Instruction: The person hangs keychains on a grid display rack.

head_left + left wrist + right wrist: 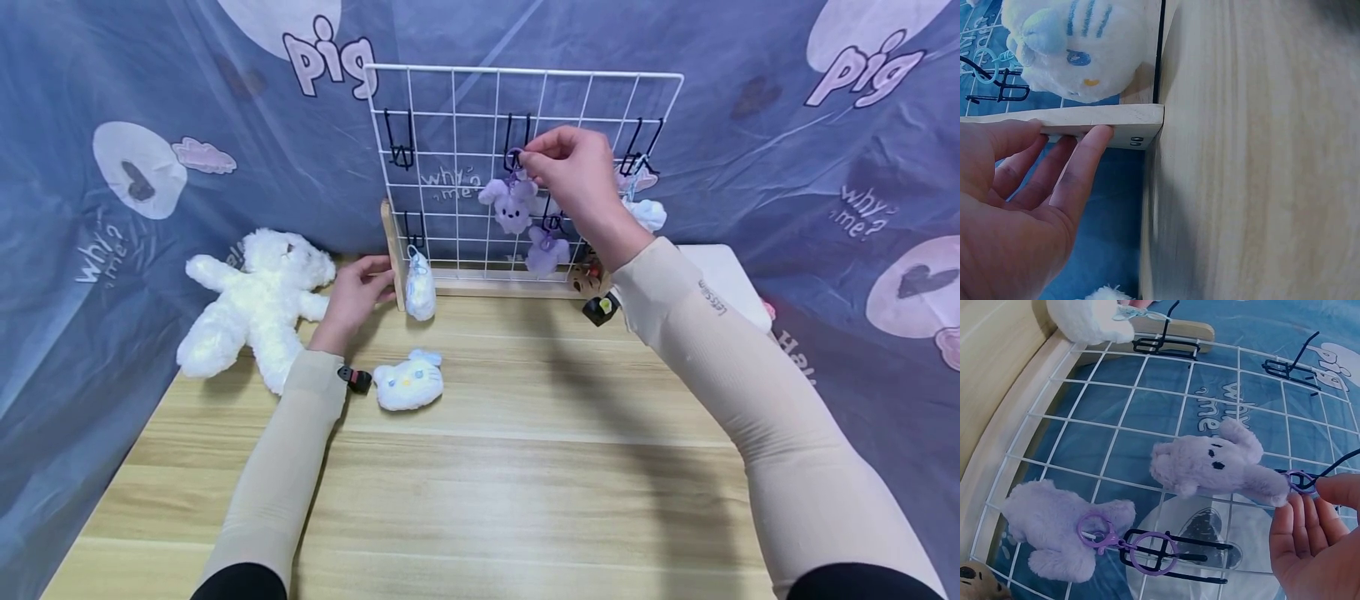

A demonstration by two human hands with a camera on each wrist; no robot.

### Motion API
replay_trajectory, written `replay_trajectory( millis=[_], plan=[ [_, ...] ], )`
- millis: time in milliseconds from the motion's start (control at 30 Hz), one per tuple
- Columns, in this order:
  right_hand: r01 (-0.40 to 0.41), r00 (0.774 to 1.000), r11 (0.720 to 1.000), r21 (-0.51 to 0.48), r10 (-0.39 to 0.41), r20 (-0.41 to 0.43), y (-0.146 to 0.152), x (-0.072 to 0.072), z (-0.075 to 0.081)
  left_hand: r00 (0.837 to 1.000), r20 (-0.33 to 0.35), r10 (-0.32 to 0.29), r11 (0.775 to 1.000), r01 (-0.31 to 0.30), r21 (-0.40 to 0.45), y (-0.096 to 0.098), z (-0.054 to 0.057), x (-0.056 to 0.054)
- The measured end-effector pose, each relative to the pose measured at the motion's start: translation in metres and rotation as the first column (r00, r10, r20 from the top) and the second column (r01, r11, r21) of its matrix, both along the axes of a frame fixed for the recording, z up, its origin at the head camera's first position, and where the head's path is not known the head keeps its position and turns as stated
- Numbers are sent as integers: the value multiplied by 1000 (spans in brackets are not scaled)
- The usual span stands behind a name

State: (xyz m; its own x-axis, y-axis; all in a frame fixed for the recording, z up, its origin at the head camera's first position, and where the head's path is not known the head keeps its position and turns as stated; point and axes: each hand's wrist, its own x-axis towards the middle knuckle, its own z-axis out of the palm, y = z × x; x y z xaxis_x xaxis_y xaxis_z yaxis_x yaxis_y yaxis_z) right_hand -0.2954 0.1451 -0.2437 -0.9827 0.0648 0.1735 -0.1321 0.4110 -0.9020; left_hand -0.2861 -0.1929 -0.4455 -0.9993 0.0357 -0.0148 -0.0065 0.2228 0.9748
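Note:
At the upper middle of the white wire rack (453, 133), my right hand (573, 171) pinches the purple ring (1302, 481) of a purple bunny keychain (512, 207) beside a black hook. The bunny dangles below the fingers against the wires. Lower down, a second purple plush keychain (1063, 531) hangs by its ring from another hook. My left hand (358, 296) rests its fingertips on the outer side of the rack's wooden side post (1104, 115). Just inside that post hangs a white plush keychain (1094, 47) with blue stripes and a blue bow.
A white plush bear (258, 296) lies left of the rack. In front, a white cat plush (408, 383) sits on the wooden table (487, 492). More plush charms hang at the right, including a white one (647, 214) and a brown one (588, 281). Behind them is a white box (723, 279).

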Motion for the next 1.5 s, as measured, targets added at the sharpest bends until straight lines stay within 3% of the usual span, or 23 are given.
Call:
replay_trajectory(
  millis=[300, 467, 1000, 1300, 1500],
  plan=[
    [-28, 999, 989, -146, 25, -21, 5, 9, 1, 1000, -3, 1, 1000, -1, -6, 0, 0, 1],
    [-56, 998, 988, -143, 51, -41, 9, 22, -4, 1000, -18, 4, 1000, -4, -1, -1, -2, -1],
    [-162, 987, 969, -185, 160, -27, -3, 58, -46, 1000, -16, 1, 1000, -1, -6, 0, 0, 0],
    [-195, 980, 974, -116, 199, 27, -15, 73, -66, 1000, -21, 0, 1000, 0, 6, -1, -1, -1],
    [-246, 965, 968, -51, 249, 87, -26, 78, -89, 1000, -18, 4, 1000, -4, -7, 0, 0, -1]
  ],
)
